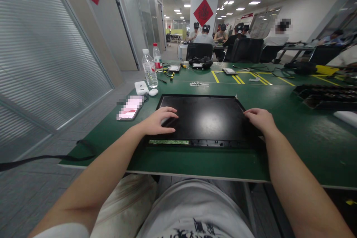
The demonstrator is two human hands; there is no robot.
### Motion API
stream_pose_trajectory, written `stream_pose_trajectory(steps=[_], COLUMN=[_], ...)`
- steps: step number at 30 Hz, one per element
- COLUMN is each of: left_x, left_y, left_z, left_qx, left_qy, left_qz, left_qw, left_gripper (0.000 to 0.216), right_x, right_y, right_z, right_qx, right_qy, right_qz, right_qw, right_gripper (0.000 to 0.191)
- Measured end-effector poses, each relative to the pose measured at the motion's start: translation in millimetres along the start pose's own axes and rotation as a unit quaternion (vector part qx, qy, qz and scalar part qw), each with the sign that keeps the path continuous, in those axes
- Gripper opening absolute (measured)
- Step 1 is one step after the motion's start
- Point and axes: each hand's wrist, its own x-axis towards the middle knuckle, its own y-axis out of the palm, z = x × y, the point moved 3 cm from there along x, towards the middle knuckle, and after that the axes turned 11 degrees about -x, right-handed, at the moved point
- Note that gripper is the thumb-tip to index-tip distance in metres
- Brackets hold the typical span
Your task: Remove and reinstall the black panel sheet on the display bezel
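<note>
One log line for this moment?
left hand: flat on black rectangular panel | right hand: on panel's right edge | panel: lying on green table

A flat black display panel is seen laid face-down on a green worktable, its glossy back catching a patch of ceiling light. A narrow green circuit strip is exposed along the near edge at its left corner. The panel is set squarely, its long side parallel to the table's front edge.
</note>
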Motion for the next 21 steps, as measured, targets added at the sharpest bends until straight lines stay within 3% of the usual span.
stream_pose_trajectory(steps=[7, 21], left_x=[0, -2], left_y=[9, 10], left_z=[-15, -10], left_qx=[-0.058, -0.045], left_qy=[0.016, 0.088], left_qz=[0.051, 0.079], left_qw=[0.997, 0.992], left_gripper=[0.055, 0.052], right_x=[-3, -1], right_y=[-1, 2], right_z=[3, 4], right_qx=[-0.017, -0.027], right_qy=[-0.010, -0.013], right_qz=[0.010, 0.019], right_qw=[1.000, 0.999], right_gripper=[0.017, 0.019])
